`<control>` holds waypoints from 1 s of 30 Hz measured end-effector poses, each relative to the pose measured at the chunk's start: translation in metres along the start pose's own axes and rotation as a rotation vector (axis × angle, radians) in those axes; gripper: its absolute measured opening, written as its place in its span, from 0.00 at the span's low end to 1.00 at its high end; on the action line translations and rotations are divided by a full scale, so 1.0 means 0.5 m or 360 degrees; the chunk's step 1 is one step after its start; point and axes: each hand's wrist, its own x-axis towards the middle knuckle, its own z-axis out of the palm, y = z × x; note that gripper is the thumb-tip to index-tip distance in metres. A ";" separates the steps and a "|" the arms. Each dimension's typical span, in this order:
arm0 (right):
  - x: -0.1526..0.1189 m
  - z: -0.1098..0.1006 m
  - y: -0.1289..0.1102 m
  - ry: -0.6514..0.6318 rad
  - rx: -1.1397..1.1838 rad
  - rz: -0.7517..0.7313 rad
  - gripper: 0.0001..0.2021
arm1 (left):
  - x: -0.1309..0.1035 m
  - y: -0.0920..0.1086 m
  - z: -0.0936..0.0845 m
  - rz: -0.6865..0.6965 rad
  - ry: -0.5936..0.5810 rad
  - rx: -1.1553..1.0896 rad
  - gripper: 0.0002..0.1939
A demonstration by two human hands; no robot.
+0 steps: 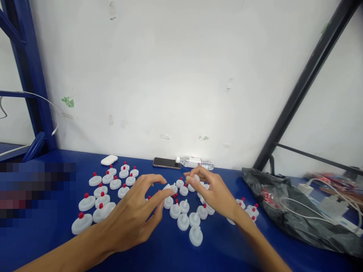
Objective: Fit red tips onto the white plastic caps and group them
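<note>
White round caps with red tips (81, 224) stand in a loose group on the left of the blue table (170, 257). In the middle are several white caps without red tips (195, 236), among others with red ones. My left hand (141, 211) hovers between the two groups, thumb and fingers apart, with nothing gripped; its fingertips are near a white cap. On the right, my right hand (210, 189) is above the middle group, its thumb and fingers curled round a whitish piece, mostly hidden. Small red pieces (175, 195) lie between the hands.
A phone (166, 163), a clear bottle (193, 162) and a white oval object (109, 160) lie along the wall. At the right, a black plastic bag (300, 223) holds red pieces, beside white cables and plugs. Blue frame posts stand left; part of the left edge is pixelated.
</note>
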 end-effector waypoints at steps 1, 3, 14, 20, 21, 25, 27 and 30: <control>0.001 0.002 0.004 0.0005 -0.0096 -0.0005 0.12 | -0.002 0.000 0.002 -0.0004 -0.0003 -0.0010 0.18; 0.003 0.007 0.011 -0.0017 -0.0263 -0.0037 0.12 | -0.006 0.001 0.004 -0.0013 -0.0016 -0.0019 0.19; 0.005 0.001 0.031 -0.0125 -0.0753 -0.0017 0.12 | -0.007 -0.001 0.007 -0.0012 -0.0047 -0.0008 0.19; 0.006 -0.003 0.046 -0.0076 -0.0925 0.0104 0.11 | -0.006 0.000 0.006 -0.0007 -0.0072 -0.0015 0.18; 0.006 -0.004 0.051 -0.0100 -0.0943 0.0117 0.10 | -0.006 0.000 0.005 -0.0010 -0.0070 -0.0015 0.18; 0.005 -0.008 0.054 -0.0136 -0.0957 0.0098 0.10 | -0.006 -0.001 0.006 -0.0039 -0.0066 -0.0029 0.18; 0.004 -0.009 0.047 -0.0180 -0.0907 0.0001 0.10 | -0.006 -0.001 0.007 -0.0032 -0.0066 -0.0037 0.18; 0.003 -0.004 0.036 -0.0342 -0.0814 -0.0180 0.06 | -0.004 0.001 0.008 -0.0033 -0.0086 -0.0039 0.17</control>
